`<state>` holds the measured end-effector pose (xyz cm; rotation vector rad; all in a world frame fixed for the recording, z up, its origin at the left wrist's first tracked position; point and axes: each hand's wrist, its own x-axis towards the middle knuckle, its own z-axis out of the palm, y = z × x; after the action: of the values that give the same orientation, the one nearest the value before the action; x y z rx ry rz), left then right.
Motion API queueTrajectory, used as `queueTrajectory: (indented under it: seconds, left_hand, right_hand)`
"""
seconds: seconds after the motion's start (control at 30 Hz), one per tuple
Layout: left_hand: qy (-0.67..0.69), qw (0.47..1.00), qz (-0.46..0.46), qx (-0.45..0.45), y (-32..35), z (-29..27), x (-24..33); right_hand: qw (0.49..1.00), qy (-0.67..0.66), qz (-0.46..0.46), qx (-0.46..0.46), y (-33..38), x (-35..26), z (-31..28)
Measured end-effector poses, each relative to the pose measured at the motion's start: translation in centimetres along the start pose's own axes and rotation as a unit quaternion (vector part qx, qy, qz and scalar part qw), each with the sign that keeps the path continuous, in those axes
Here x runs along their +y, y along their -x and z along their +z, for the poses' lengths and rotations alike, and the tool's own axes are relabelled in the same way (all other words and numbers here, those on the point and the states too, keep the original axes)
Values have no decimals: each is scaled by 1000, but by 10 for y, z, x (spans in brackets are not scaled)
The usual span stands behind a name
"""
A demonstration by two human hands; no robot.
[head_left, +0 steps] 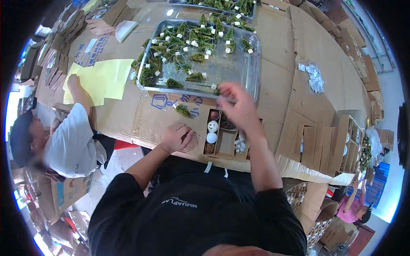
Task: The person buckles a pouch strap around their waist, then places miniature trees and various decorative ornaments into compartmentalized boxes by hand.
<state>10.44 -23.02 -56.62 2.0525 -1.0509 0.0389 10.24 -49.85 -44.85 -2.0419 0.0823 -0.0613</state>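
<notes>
My left hand [176, 137] rests on the cardboard near the table's front edge, its fingers curled together. A thin pale strand shows by its fingertips; what it holds, if anything, is hidden. Just beyond lies one small green bottle-brush tree [183, 111]. My right hand [238, 106] is over the near right corner of the metal tray [259, 64], fingers bent as if pinched and slightly blurred. I cannot make out what is in them. Below it sits a divided cardboard box [224, 144] with white and brown balls [212, 126] and small white pieces [240, 144], partly covered by my forearm.
Several little trees with white cubes [194, 43] fill the tray's left and far parts. A second tray [239, 7] stands beyond. At the left, a person [70, 145] touches yellow sheets [102, 79]. Cardboard partitions [318, 145] stand at the right, near crumpled white paper [315, 77].
</notes>
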Motion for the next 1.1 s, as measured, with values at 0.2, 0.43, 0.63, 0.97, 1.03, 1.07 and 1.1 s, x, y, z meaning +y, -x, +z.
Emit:
queueTrajectory:
  seconds: [0.2, 0.43, 0.63, 0.97, 1.03, 1.07, 1.1]
  left_hand:
    - [55, 987, -113, 97, -29, -28, 44]
    - [84, 991, -93, 50, -72, -73, 63]
    - [313, 931, -167, 82, -72, -80, 41]
    - [-259, 962, -75, -49, -40, -49, 7]
    - [-266, 960, -77, -50, -39, -42, -5]
    - [-267, 960, -74, -48, -39, -41, -7]
    - [-269, 959, -71, -46, -39, -39, -8]
  right_hand:
    - [978, 101, -156, -94, 51, -10, 52]
    - [978, -197, 7, -67, 47, -25, 46]
    - [897, -401, 163, -89, 28, -45, 22]
    - [968, 205, 38, 143, 12, -19, 3]
    - [944, 274, 68, 173, 10, -3, -3]
    - [943, 276, 69, 173, 8, 3, -3]
    - [910, 323, 82, 248, 0, 8, -3]
